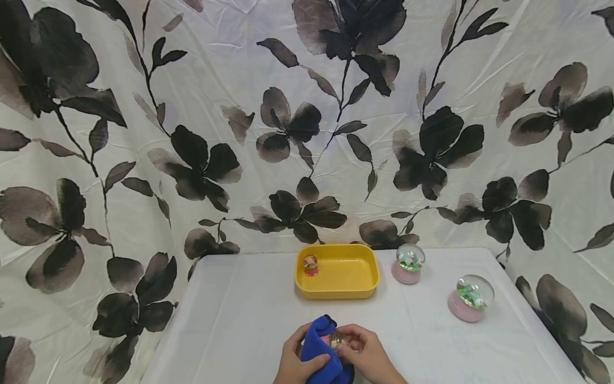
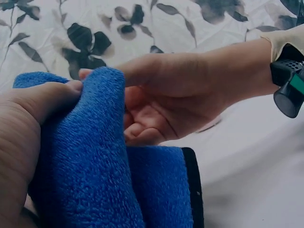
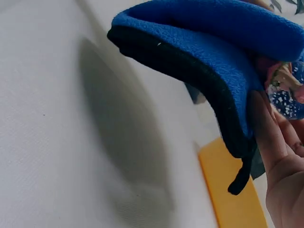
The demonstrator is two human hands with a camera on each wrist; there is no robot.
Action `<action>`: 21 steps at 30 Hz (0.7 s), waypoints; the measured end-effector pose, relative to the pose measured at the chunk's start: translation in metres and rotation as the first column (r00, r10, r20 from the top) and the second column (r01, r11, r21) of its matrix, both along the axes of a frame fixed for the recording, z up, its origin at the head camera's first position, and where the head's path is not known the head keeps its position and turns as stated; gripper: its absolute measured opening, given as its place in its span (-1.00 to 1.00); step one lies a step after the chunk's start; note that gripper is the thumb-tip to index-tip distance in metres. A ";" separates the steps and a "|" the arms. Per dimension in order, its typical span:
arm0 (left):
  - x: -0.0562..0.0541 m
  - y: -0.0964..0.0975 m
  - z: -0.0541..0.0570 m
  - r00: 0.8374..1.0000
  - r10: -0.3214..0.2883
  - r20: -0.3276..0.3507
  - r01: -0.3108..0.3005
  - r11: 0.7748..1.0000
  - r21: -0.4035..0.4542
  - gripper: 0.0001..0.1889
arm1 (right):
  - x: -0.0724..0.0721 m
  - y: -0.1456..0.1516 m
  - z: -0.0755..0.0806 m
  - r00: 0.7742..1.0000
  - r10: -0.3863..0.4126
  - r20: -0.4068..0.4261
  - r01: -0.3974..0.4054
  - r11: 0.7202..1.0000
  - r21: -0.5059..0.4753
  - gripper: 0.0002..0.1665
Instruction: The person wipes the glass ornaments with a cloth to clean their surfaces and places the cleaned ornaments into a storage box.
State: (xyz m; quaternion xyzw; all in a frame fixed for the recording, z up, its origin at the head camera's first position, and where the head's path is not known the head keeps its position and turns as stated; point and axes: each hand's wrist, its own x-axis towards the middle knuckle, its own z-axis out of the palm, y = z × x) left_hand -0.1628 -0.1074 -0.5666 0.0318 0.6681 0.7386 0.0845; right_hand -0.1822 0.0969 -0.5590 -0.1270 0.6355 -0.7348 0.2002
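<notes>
While going L to R, can see left hand [image 1: 302, 356] clamped on blue cloth [image 1: 316, 346]: prob. soft, floppy, light, easy to pinch anywhere along its folds. Next, can see small snow globe [image 1: 334, 340] held above table [image 1: 230, 309], partly tucked in cloth, w/ pink base [image 1: 326, 338] pointing L, dome [image 3: 286, 103] R, long axis approx. level. Likely hard, slippery, fragile; best to grip by base, thru cloth. Last, note right hand [image 1: 363, 348] w/ fingers and thumb pinching dome end.
</notes>
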 end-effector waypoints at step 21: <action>-0.003 0.002 -0.002 0.999 -0.010 -0.053 0.011 1.000 0.021 -0.36 | 0.000 0.008 -0.001 1.000 0.007 -0.024 -0.008 0.999 -0.050 -0.44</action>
